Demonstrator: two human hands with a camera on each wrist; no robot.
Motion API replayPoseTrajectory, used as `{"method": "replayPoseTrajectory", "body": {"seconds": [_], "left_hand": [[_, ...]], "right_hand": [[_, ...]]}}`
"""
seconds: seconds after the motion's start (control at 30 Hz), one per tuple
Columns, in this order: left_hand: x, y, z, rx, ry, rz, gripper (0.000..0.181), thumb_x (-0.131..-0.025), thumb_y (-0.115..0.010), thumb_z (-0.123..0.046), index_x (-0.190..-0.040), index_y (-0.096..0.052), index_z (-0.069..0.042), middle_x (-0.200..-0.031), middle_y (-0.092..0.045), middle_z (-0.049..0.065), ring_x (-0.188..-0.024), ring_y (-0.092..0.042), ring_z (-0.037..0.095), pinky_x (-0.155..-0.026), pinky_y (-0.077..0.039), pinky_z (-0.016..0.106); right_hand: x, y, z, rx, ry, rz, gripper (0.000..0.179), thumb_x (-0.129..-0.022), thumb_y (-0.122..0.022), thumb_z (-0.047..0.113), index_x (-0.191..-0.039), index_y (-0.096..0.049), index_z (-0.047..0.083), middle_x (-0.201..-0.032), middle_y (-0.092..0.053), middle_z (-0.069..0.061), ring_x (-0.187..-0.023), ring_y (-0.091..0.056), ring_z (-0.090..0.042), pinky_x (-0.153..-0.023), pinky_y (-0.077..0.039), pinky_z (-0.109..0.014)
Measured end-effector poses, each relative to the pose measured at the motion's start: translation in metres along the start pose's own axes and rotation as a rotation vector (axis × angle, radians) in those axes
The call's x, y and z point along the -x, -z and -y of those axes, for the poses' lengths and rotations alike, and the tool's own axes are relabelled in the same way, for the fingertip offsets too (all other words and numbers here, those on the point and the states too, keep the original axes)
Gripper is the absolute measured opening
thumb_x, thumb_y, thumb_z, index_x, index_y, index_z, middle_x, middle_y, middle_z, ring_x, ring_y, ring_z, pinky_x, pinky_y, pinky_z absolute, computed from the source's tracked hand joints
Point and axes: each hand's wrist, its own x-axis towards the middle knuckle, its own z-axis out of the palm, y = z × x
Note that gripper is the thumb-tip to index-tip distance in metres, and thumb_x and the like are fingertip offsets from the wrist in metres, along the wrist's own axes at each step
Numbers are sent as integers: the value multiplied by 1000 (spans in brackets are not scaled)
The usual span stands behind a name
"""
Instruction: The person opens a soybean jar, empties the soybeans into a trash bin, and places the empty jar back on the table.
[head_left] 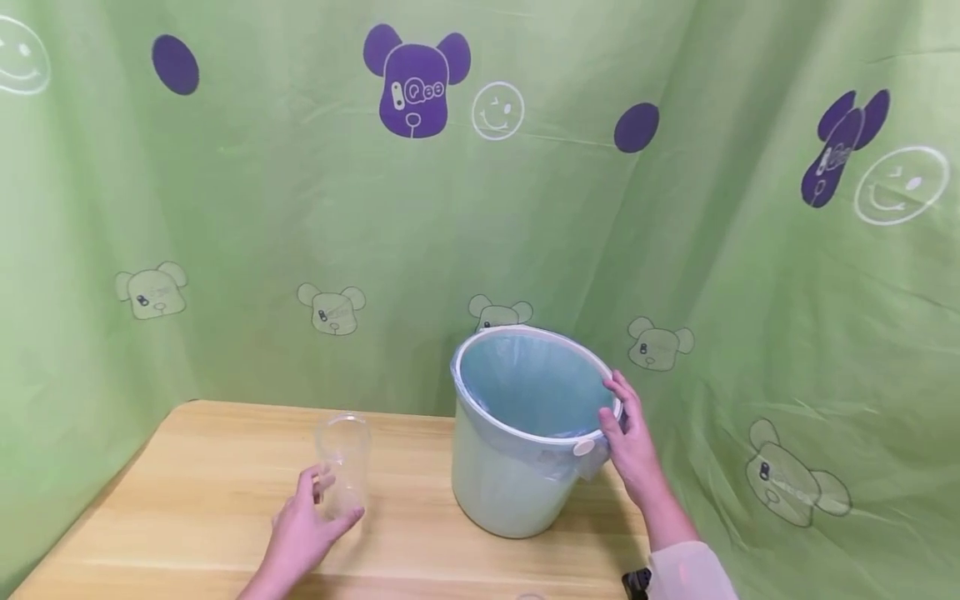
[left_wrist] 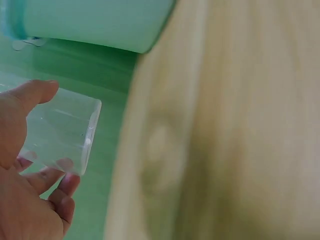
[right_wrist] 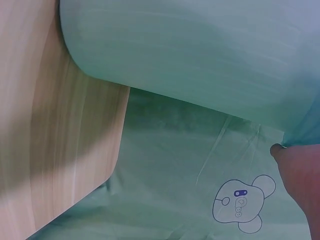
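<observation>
My left hand [head_left: 300,525] holds a clear plastic cup [head_left: 347,467] above the table, thumb on one side and fingers on the other. The left wrist view shows the cup [left_wrist: 62,130] between the thumb and fingertips, its see-through wall and base turned toward the table. To the right of it stands a pale green bin [head_left: 502,492], tipped a little toward me, its white rim lined with a thin bluish plastic bag [head_left: 528,383]. At the bin's right rim, my right hand [head_left: 636,450] grips the edge with the thumb outside near the round handle joint.
A light wooden table [head_left: 195,492] carries the bin. Green curtains [head_left: 300,208] with bear and smiley prints hang close behind and at both sides. A small black object [head_left: 636,582] lies by the right sleeve, and a clear rim [head_left: 530,596] peeks in at the bottom edge.
</observation>
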Motion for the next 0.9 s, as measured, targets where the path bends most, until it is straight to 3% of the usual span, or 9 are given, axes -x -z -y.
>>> {"method": "replayPoseTrajectory", "body": {"seconds": [0.1,0.4,0.67,0.8,0.9], "left_hand": [[2,-15,8,-11,4,14,98,-75,-84,-51,-146,-33,-6,-145,-55,22,-124,-58,45,-104,-29,74],[8,-52,20,-54,24,23,97,-73,-87,-45,-142,-35,-2,-136,-58,32,-116,-60,50,-96,-41,71],[6,-58,23,-73,28,16,100,-69,-90,-39,-143,-33,-1,-136,-59,31,-113,-62,50,-92,-43,67],[9,-56,25,-98,5,20,114,-65,-92,-36,-148,-27,7,-144,-46,37,-122,-52,57,-96,-42,76],[13,-46,22,-125,-11,27,124,-65,-92,-42,-152,-21,10,-153,-30,38,-132,-41,62,-100,-36,80]], "right_hand": [[4,5,-2,25,-19,2,57,-107,-46,28,-159,-25,21,-171,-3,13,-157,-9,-39,-122,-20,-65],[11,18,-4,76,-26,-4,61,-107,-47,27,-161,-18,27,-170,-1,14,-156,-12,-43,-120,-23,-67],[8,20,1,158,-11,-1,63,-107,-48,28,-162,-18,21,-171,-2,6,-156,-12,-43,-122,-21,-66],[11,18,9,239,-8,6,66,-107,-46,35,-162,-13,23,-172,-2,-2,-154,-14,-47,-119,-21,-71],[18,17,22,358,6,7,69,-106,-43,43,-163,-7,26,-172,1,-5,-153,-13,-49,-113,-20,-79]]}}
